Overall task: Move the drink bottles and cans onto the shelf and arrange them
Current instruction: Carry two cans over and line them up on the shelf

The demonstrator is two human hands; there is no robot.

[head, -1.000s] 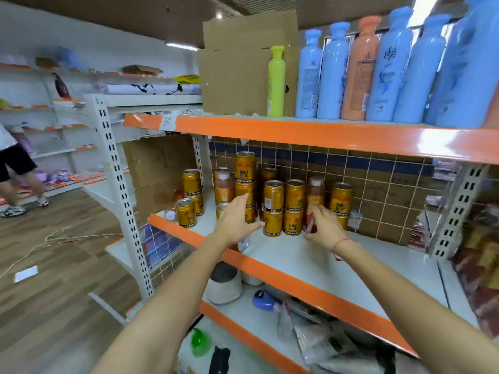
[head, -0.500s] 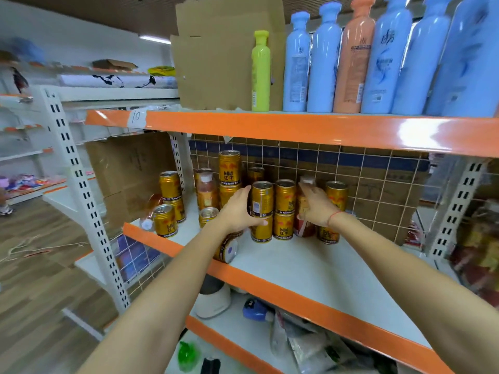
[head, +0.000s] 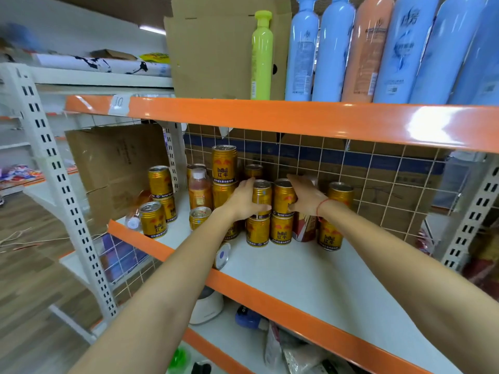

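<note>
Several gold drink cans stand stacked two high on the white middle shelf (head: pixel 297 268). My left hand (head: pixel 243 199) grips the upper gold can (head: pixel 262 195) of one stack from its left side. My right hand (head: pixel 305 195) wraps the top of a red-labelled bottle (head: pixel 303 228), right beside the neighbouring upper can (head: pixel 282 198). Another two-can stack (head: pixel 334 214) stands to the right. A taller stack (head: pixel 224 166) and a small bottle with a white cap (head: pixel 199 188) stand to the left. One can (head: pixel 222 255) lies on its side at the shelf's front edge.
Tall blue, peach and green bottles (head: pixel 332 49) and a cardboard box (head: pixel 210 52) fill the upper shelf. A wire grid (head: pixel 378 179) backs the middle shelf. More gold cans (head: pixel 154 220) stand at the left end. The lower shelf holds bags and a white appliance (head: pixel 206 309).
The view has moved closer to the shelf. My left hand now grips the upper can, and my right hand has risen from the bottle's base to its top.
</note>
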